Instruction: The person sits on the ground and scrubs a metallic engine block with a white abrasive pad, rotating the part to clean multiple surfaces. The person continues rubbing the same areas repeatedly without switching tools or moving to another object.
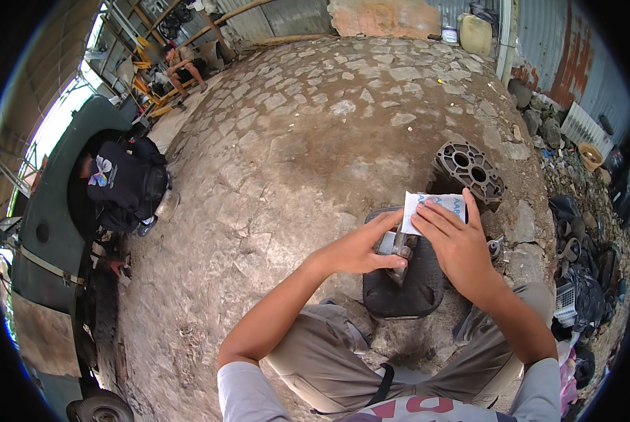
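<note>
My left hand (361, 247) is wrapped round a shiny metal part (399, 247), whose exact kind I cannot make out. In my right hand (457, 247) is a white sheet with blue print on its back, which looks like sandpaper (415, 202). The fingers lie over the sheet, close above the metal part; whether it touches the part is hidden. Beneath both hands, between my feet, a black plastic tray-like piece (399, 304) rests on the ground.
A cast metal housing (472, 169) with round holes stands just beyond my right hand. Bags and scrap (586, 281) line the right side. At left, a person in dark clothes (129, 179) crouches by a green vehicle (48, 232). Another person (185, 69) sits farther back.
</note>
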The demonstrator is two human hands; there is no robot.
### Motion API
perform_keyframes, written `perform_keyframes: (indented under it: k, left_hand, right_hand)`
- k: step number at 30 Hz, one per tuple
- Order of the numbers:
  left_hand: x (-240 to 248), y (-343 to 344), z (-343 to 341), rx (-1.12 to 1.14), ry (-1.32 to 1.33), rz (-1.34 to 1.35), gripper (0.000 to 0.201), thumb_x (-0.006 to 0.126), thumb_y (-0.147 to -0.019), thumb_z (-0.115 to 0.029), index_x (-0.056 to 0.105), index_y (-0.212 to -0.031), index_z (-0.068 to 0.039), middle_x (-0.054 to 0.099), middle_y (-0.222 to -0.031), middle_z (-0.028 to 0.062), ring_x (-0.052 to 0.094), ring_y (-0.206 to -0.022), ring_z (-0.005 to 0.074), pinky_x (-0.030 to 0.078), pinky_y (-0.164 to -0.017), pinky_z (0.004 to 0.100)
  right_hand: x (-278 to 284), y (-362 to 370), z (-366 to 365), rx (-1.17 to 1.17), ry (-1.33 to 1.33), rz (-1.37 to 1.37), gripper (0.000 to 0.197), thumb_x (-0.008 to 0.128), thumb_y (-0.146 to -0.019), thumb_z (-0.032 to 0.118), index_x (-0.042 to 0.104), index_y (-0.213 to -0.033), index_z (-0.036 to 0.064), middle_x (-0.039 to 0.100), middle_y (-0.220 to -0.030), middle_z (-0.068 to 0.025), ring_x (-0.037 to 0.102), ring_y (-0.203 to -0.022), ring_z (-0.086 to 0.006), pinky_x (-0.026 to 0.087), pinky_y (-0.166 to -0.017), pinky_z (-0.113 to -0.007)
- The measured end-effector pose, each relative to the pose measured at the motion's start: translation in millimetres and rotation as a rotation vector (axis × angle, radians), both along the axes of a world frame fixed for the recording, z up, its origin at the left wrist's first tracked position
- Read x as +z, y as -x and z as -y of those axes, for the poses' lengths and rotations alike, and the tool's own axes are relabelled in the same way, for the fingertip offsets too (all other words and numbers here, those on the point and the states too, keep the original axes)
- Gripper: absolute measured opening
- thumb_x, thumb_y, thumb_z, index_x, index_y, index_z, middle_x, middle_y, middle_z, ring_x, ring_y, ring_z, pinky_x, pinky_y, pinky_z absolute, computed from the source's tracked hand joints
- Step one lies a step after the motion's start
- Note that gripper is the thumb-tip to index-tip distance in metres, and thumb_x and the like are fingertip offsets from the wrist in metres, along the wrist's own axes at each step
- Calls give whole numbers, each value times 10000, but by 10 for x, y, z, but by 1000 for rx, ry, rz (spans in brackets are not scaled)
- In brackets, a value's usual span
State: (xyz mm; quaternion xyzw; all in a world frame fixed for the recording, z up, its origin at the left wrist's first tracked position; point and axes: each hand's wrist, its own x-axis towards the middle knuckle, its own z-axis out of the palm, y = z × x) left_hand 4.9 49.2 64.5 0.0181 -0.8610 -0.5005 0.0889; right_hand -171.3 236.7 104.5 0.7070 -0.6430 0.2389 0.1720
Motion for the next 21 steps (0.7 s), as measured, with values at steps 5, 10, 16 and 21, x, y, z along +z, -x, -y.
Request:
perform_keyframes:
  k: [5,10,16,21]
  left_hand:
    - [100,46,10,-36,-50,59,913,849,-898,-386,377,-1611,-65,429,-1603,201,448,-1471,361,378,-1202,449]
    - [77,11,-29,33,-122,47,856,885,-861,-274,452,-1563,-46,501,-1553,179,461,-1464,344,376,-1206,448]
    - [89,19,-33,13,-104,21,821,881,-859,-228,474,-1548,-45,496,-1561,164,470,-1457,333,384,-1199,449]
    - [101,33,-42,16,-192,61,828,878,-863,-216,464,-1566,-70,498,-1553,140,484,-1437,321,399,-1187,448]
  right_hand:
    - [17,-15,-6,68,-5,31,345,635,-908,148,723,-1239,108,708,-1312,-50,632,-1316,-187,300,-1237,-612]
    - [-60,-77,-5,100,0,41,348,626,-925,160,703,-1262,121,708,-1331,-36,633,-1318,-170,322,-1239,-555]
    - [-49,47,38,39,3,12,340,631,-921,163,699,-1251,114,708,-1335,-52,631,-1324,-179,347,-1227,-547]
    - [-31,-2,-5,49,-7,73,320,626,-935,149,689,-1246,107,710,-1329,-66,636,-1320,-200,359,-1222,-532]
